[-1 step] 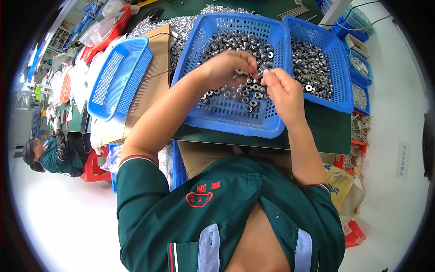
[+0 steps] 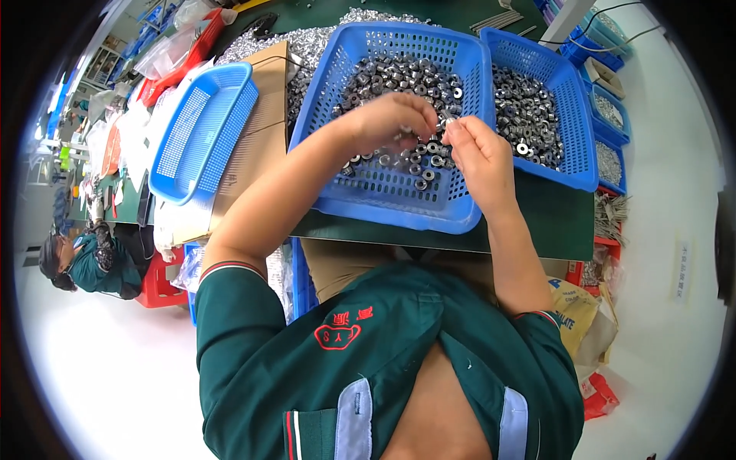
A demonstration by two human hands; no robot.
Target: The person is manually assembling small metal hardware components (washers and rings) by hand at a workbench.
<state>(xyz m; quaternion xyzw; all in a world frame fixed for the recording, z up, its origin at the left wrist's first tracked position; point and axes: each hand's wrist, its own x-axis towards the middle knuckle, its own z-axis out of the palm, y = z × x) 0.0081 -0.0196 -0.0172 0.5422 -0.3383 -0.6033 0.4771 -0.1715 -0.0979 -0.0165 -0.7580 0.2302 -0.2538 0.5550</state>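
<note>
Both hands are over a large blue plastic basket [image 2: 326, 123], which holds many small round metal collars [image 2: 422, 73] with holes through them. My left hand [image 2: 387, 123] is curled, palm down, and slightly smeared by motion; small metallic bits show under its fingers, but what it holds is not clear. Close beside it, my right hand [image 2: 483, 157] is closed in a pinch, with a small shiny metal part [image 2: 446, 126] at its fingertips. The two hands' fingertips nearly meet. Some collars lie scattered over the basket's near floor.
A second blue basket [image 2: 579, 138] of metal collars stands at the right. To the left, a lighter blue basket [image 2: 165, 169] rests on cardboard [image 2: 257, 115]. Loose shiny parts [image 2: 303, 42] are heaped behind. A person [image 2: 100, 257] sits at the far left.
My left hand has shifted slightly, its fingers moving a little down over the collars. My right hand stays in place.
</note>
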